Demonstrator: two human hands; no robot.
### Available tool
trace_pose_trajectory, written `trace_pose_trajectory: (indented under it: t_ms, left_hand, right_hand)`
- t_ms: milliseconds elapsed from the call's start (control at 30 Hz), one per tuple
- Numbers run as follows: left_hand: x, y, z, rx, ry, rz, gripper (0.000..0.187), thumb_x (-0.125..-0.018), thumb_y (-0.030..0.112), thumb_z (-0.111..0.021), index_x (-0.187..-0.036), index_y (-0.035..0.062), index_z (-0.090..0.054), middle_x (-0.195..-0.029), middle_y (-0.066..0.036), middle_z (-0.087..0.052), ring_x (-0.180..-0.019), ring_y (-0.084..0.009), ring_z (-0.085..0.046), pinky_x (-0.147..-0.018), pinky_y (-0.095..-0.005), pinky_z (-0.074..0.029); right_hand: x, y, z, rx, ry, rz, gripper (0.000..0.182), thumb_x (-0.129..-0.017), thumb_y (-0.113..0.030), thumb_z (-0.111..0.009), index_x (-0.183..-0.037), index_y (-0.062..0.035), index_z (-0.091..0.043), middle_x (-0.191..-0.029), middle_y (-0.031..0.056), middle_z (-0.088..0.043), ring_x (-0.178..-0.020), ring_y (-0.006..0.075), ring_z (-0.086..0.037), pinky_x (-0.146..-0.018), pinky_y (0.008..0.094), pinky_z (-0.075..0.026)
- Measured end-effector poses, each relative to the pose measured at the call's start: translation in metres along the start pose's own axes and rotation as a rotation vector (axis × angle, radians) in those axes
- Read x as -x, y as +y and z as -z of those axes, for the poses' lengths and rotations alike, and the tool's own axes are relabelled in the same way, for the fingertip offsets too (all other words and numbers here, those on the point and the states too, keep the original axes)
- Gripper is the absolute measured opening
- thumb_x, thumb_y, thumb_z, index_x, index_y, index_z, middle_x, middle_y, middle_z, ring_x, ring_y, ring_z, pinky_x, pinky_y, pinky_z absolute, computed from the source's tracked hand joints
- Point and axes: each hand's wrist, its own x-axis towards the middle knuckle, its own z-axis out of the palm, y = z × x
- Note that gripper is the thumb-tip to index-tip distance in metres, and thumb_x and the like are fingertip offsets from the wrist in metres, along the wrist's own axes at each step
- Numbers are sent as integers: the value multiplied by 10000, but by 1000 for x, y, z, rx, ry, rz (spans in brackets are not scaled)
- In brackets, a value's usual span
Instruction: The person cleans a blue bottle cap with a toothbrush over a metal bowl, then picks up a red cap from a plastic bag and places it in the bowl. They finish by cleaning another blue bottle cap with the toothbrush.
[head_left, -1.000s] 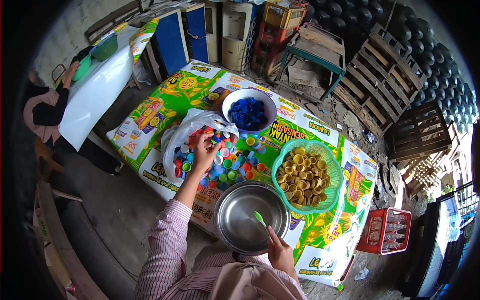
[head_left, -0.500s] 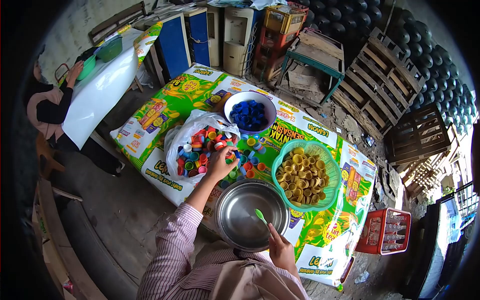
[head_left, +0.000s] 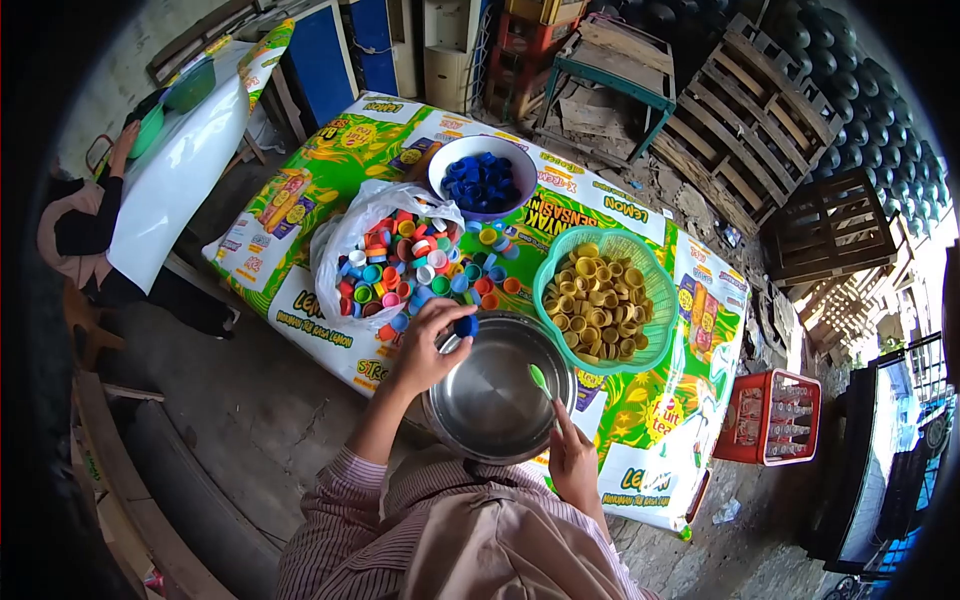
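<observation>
Left hand [head_left: 428,345] over the steel bowl's [head_left: 497,420] near-left rim, fingers pinched on a blue cap [head_left: 465,325]. Right hand [head_left: 573,462] at the bowl's right edge, fingers closed around a green tool [head_left: 540,380], tip poking up over the bowl. Mixed caps [head_left: 415,265] spilling from a bag [head_left: 340,250] just behind, yellow caps in the green basket [head_left: 655,300], blue ones in the white bowl [head_left: 445,160].

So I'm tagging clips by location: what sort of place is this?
Probably an outdoor storage yard used for sorting bottle caps: stacked wooden pallets, a red bottle crate, and a table with mixed caps.
</observation>
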Motion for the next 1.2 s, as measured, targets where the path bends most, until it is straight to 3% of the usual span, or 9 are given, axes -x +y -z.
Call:
trace_pose_trajectory:
  t_ms: [133,167,400,733,833,900,933,1000,1200]
  left_hand:
    - [44,-2,-41,-10,-301,101,731,-679,51,-675,-1338,111,-362,-962,-119,-615,-862,-262,-613,-776,-353,-481]
    - [49,-11,-48,-52,-405,138,870,-691,58,-681,-1406,135,-193,-984,-137,-633,-888,-305,-612,-781,-378,-481]
    - [56,-28,-72,-203,-523,213,991,-699,77,-681,-1420,147,-5,-973,-122,-643,-841,-308,-608,-771,-391,-485]
    - [58,-31,-74,-283,-527,179,981,-692,74,-673,-1423,153,-24,-946,-112,-650,-824,-290,-616,-760,-386,-487]
    - [58,-30,-74,-231,-497,204,826,-691,73,-667,-1389,134,-230,-939,-116,-642,-835,-298,-612,-760,-385,-487]
    - [59,-31,-73,-146,-351,53,627,-670,70,-683,-1249,91,-443,-978,-125,-618,-846,-289,-613,-766,-359,-490]
    - [59,-31,-72,-147,-350,51,627,-670,70,-683,-1249,91,-443,-978,-125,-618,-846,-289,-613,-766,-359,-490]
    - [57,-28,-69,130,-425,265,440,-708,60,-688,-1115,39,-522,-1045,-119,-588,-889,-228,-618,-785,-308,-495]
    - [60,-21,-69,765,-279,488,313,-828,26,-597,-1122,-14,-498,-1068,-75,-558,-973,-132,-573,-847,-255,-481]
  right_hand:
    - [1,-1,2,8,8,-32,503,-828,-34,-536,-1306,-151,-430,-686,151,-569,-536,300,-562,-498,396,-432]
    - [2,0,1,9,9,-35,503,-828,-34,-536,-1306,-151,-430,-686,151,-569,-536,300,-562,-498,396,-432]
    - [13,-2,1,9,-32,-85,487,-833,-2,-510,-1303,-100,-425,-812,220,-604,-643,340,-607,-579,377,-463]
    - [19,-5,0,3,-37,-95,493,-832,-12,-518,-1306,-113,-425,-782,213,-596,-625,337,-598,-563,374,-458]
    - [18,-8,2,-1,-42,-84,490,-833,-14,-518,-1305,-110,-425,-785,216,-596,-624,336,-599,-564,376,-458]
    - [17,-8,1,-5,-46,-82,489,-834,-15,-517,-1305,-108,-424,-789,218,-596,-624,336,-599,-565,377,-459]
    - [17,-6,0,-4,-20,-54,516,-828,-17,-525,-1316,-141,-413,-736,186,-574,-585,328,-575,-534,386,-440]
    - [17,-3,-4,-2,8,-25,545,-822,-19,-532,-1327,-174,-401,-683,154,-552,-546,319,-552,-503,396,-422]
    - [15,-9,-7,-89,27,-35,520,-839,-35,-521,-1328,-162,-396,-741,174,-584,-586,332,-573,-520,406,-432]
